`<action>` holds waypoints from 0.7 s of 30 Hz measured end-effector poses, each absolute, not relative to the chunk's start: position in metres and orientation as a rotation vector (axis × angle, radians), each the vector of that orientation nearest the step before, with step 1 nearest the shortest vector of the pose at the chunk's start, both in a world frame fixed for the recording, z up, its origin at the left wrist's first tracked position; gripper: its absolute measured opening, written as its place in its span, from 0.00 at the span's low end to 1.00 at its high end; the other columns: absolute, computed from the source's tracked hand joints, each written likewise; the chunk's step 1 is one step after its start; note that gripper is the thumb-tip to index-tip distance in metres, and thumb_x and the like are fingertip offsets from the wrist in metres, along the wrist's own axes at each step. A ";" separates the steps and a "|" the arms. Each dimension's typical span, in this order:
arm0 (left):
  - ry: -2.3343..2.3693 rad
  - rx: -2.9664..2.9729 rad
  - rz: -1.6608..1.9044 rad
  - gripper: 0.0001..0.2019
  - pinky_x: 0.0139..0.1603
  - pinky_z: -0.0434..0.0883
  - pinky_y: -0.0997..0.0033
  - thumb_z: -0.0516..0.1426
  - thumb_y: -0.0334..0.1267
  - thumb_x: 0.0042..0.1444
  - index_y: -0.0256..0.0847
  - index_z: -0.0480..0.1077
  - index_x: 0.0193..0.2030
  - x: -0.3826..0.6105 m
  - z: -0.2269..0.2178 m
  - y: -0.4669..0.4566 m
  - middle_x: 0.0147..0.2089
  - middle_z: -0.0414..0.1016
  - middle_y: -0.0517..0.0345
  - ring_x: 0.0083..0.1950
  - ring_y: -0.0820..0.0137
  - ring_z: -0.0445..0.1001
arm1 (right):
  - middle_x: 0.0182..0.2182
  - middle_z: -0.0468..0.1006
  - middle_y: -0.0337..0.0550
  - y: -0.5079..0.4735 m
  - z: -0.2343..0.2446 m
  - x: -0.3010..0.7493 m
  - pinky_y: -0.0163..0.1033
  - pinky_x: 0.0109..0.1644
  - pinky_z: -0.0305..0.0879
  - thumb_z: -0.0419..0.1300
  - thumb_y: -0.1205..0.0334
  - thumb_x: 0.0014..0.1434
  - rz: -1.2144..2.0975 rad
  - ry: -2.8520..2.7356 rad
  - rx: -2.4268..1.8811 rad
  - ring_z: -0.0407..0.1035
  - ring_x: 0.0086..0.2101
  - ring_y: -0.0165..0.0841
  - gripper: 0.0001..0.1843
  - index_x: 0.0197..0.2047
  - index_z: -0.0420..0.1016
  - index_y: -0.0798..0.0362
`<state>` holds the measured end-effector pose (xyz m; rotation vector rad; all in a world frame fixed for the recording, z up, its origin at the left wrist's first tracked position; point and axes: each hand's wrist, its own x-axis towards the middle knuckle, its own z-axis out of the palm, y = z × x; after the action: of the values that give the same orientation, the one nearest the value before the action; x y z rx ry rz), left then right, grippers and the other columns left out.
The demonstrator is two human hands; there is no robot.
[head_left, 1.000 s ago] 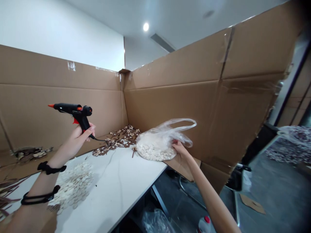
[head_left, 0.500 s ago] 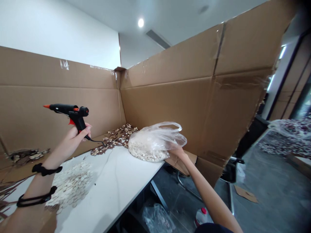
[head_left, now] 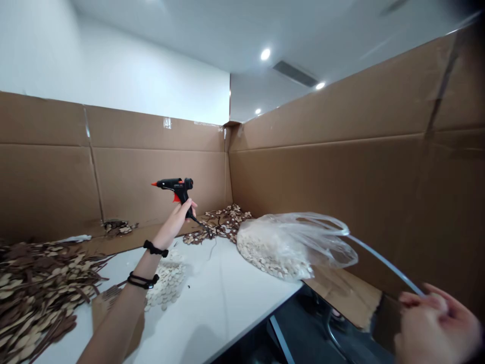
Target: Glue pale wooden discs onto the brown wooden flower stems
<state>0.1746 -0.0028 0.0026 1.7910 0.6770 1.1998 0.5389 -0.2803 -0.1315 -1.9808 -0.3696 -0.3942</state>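
Note:
My left hand (head_left: 178, 216) is raised over the white table (head_left: 215, 308), closed round the grip of a black hot glue gun (head_left: 175, 185) whose orange nozzle points left. A clear plastic bag (head_left: 288, 245) full of small pale wooden pieces lies at the table's right edge. My right hand (head_left: 435, 323) is low at the bottom right, away from the bag, its fingers pinched on a thin stretched strip (head_left: 382, 262) of the bag's handle that runs back to the bag.
Cardboard walls (head_left: 341, 167) fence the table at the back and right. A heap of pale wooden discs (head_left: 166, 278) lies under my left forearm. Brown wooden cut-outs (head_left: 34, 288) are piled at the left, and flower-branch pieces (head_left: 222, 225) fill the corner.
My right hand has come back from the bag towards me, drawing the bag's handle out into a long strip. The view has swung left. The glue gun stays held up.

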 end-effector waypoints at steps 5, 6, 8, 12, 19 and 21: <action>0.740 1.995 1.250 0.24 0.45 0.65 0.65 0.46 0.60 0.58 0.40 0.65 0.39 0.173 -0.001 0.004 0.35 0.68 0.55 0.40 0.65 0.68 | 0.52 0.66 0.75 -0.268 -0.082 0.453 0.52 0.45 0.65 0.40 0.41 0.57 -0.391 -0.340 -1.320 0.65 0.55 0.43 0.35 0.65 0.56 0.45; 0.757 2.053 1.265 0.23 0.48 0.65 0.64 0.45 0.59 0.59 0.40 0.65 0.38 0.172 -0.001 0.004 0.37 0.69 0.54 0.42 0.65 0.68 | 0.51 0.68 0.72 -0.262 -0.070 0.442 0.53 0.46 0.65 0.46 0.42 0.56 -0.384 -0.340 -1.183 0.67 0.54 0.45 0.33 0.62 0.63 0.46; 0.780 2.147 1.273 0.22 0.52 0.64 0.62 0.44 0.58 0.60 0.40 0.64 0.36 0.171 -0.001 0.003 0.39 0.69 0.53 0.45 0.63 0.68 | 0.44 0.74 0.61 -0.248 -0.052 0.421 0.55 0.49 0.66 0.58 0.46 0.50 -0.290 -0.334 -0.885 0.72 0.45 0.45 0.30 0.54 0.72 0.50; 0.741 2.224 1.304 0.20 0.52 0.64 0.60 0.43 0.54 0.63 0.40 0.64 0.41 0.167 0.000 -0.001 0.38 0.68 0.53 0.44 0.64 0.68 | 0.30 0.76 0.40 -0.216 -0.039 0.359 0.43 0.44 0.69 0.68 0.54 0.46 0.288 -0.573 -0.685 0.70 0.31 0.30 0.22 0.45 0.76 0.51; 0.662 2.343 1.355 0.17 0.48 0.67 0.62 0.45 0.51 0.64 0.40 0.65 0.41 0.155 0.007 -0.011 0.40 0.69 0.52 0.42 0.64 0.68 | 0.29 0.79 0.42 -0.195 -0.031 0.267 0.40 0.42 0.67 0.58 0.52 0.59 0.742 -1.091 -0.491 0.72 0.32 0.32 0.10 0.36 0.70 0.50; 0.627 2.395 1.339 0.18 0.46 0.67 0.62 0.44 0.51 0.64 0.40 0.66 0.38 0.154 0.009 -0.015 0.39 0.69 0.51 0.42 0.63 0.69 | 0.33 0.80 0.42 -0.188 -0.018 0.267 0.41 0.46 0.66 0.57 0.53 0.61 0.643 -1.087 -0.462 0.73 0.36 0.33 0.09 0.37 0.68 0.49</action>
<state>0.1536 -0.0152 0.0091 2.3954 0.6272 1.3390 0.2665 -0.1877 -0.0181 -0.4620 -1.0868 0.6433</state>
